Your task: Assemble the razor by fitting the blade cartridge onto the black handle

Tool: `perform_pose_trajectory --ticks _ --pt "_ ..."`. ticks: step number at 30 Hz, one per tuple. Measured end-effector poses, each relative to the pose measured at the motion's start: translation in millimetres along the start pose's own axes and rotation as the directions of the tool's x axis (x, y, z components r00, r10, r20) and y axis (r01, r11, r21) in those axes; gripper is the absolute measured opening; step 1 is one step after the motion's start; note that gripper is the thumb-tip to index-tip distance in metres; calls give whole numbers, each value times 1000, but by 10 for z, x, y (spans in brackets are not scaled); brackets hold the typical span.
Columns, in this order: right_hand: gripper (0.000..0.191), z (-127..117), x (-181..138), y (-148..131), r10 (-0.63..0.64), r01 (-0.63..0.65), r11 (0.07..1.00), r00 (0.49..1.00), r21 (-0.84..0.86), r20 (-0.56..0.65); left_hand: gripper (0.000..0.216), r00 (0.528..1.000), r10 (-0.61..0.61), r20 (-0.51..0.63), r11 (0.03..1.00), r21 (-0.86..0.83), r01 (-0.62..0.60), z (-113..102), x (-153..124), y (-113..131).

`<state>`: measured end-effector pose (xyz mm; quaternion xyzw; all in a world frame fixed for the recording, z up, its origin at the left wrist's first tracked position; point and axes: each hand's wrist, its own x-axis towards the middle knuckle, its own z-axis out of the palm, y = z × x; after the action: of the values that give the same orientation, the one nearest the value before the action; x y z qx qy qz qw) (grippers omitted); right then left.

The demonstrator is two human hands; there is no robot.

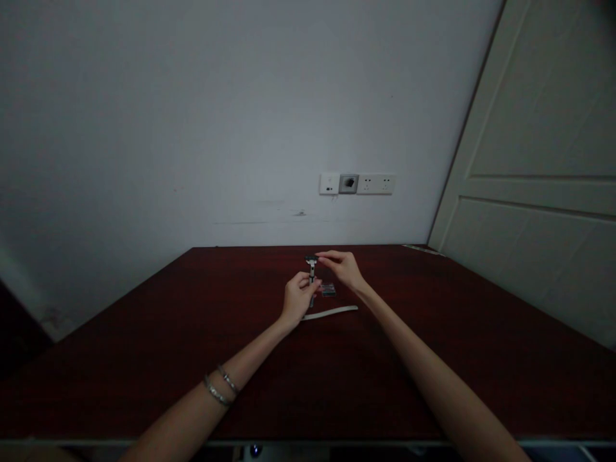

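Observation:
My left hand (298, 298) is closed round the handle of a razor (312, 269), which stands upright with its dark head at the top. At that head, the thumb and fingertips of my right hand (341, 266) pinch together on its right end. Just right of the handle, a small clear plastic case (328, 290) with something dark inside lies on the table. A thin whitish strip (332, 313), slightly curved, lies nearer to me, its left end beside my left wrist.
The dark red tabletop (269, 378) reaches back to a pale wall (231, 115) with a row of sockets (376, 184). A panelled door (534, 160) stands at the right. A flat pale strip (423, 249) lies at the table's far right edge.

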<state>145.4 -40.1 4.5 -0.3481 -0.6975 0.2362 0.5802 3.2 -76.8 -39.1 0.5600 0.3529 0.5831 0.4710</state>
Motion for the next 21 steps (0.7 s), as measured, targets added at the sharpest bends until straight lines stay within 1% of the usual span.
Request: perform_pose_trajectory --ticks 3,9,13,21 --pt "20 -1 -3 -9 -10 10 1000 1000 -15 4 27 1000 9 -3 1000 -5 -9 0 4 6" --pt "19 2 -3 -8 -19 19 1000 1000 -23 23 28 1000 -17 -16 1000 -16 17 13 -2 26" --pt "19 8 -9 -16 -22 23 1000 999 -15 38 28 1000 -18 -6 1000 -12 17 7 -3 18" --pt "18 16 -5 -5 -12 13 1000 999 -25 35 28 999 -34 -6 999 -25 34 3 6 -1"
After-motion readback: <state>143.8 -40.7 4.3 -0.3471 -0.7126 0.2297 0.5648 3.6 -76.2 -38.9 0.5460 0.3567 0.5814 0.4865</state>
